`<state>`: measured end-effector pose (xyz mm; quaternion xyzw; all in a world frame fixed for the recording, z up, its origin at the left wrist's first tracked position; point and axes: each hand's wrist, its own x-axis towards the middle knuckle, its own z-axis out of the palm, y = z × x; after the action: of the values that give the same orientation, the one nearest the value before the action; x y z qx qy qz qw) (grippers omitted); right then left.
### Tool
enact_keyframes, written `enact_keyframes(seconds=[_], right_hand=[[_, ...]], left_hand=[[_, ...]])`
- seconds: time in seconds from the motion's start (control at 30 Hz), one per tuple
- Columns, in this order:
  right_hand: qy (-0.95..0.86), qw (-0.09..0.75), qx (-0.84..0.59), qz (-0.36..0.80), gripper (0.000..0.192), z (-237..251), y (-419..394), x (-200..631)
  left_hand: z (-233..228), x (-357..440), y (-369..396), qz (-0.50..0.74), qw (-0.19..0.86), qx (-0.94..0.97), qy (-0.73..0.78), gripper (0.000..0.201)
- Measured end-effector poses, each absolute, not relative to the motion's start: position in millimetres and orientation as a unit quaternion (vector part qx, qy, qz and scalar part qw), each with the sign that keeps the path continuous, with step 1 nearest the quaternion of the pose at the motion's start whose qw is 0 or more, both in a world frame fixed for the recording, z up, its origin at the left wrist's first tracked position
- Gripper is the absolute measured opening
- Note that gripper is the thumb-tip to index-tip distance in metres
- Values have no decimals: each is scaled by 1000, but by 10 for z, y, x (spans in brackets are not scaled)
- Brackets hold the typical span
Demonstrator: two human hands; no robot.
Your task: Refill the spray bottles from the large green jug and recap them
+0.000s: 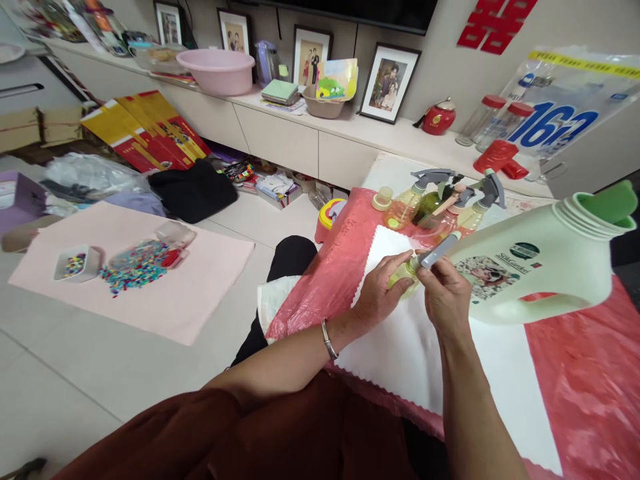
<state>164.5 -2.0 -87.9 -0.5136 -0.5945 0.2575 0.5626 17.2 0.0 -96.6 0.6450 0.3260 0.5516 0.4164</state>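
Cluttered living room all round, and low in front a worktop (575, 380) draped in red plastic with a white cloth (405, 347) across it. Left hand (380, 293) is wrapped shut around a small yellowish bottle (403, 275), steadying it just above the cloth. Right hand (447, 293) pinches a grey sprayer head (437, 251) between closed fingers, right at the bottle's neck. Looks like the sprayer is being worked at the bottle mouth; whether on or off, I cannot tell. Any next move calls for keeping that neck upright. A big green detergent jug (535, 267) lies just beside the hands, and more spray bottles (440, 197) stand behind.
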Motion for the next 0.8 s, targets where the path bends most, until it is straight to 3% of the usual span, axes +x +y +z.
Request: enact_keyframes(seconds=[0.23, 0.57, 0.8], right_hand=[[-529, 629, -469, 323, 36, -838, -43, 1587], [-463, 725, -414, 299, 27, -650, -150, 1420], [-431, 733, -422, 316, 27, -813, -217, 1311]], left_hand=[[-992, 174, -5, 558, 413, 640, 331, 46], [-970, 153, -21, 558, 420, 637, 327, 44], [-986, 160, -14, 561, 421, 638, 319, 45]])
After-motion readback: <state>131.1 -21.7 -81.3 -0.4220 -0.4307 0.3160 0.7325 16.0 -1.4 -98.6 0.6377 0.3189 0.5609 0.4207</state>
